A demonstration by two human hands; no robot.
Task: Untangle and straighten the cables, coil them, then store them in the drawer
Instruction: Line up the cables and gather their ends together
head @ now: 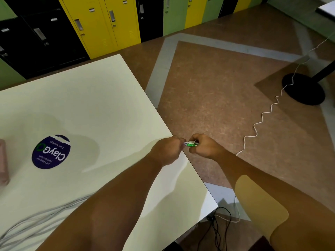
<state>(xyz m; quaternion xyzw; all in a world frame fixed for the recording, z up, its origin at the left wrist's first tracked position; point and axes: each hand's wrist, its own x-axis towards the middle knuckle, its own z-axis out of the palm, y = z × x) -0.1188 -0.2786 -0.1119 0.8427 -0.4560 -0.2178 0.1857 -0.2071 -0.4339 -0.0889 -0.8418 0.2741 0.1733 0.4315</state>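
Both hands (186, 148) pinch green connector (191, 144); white cable (262, 115) trails right.

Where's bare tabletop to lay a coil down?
Widest free patch: table centre and far half, between the blue sticker and the right edge. Crowded: near-left corner with grey cables, and the right edge where both hands work the green connector.

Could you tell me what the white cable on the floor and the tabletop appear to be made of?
Cable: probably plastic-sheathed, smooth and white; its regular kinks suggest a soft jacket. Tabletop: looks like matte cream laminate, flat and even with soft reflections, though painted board is possible.
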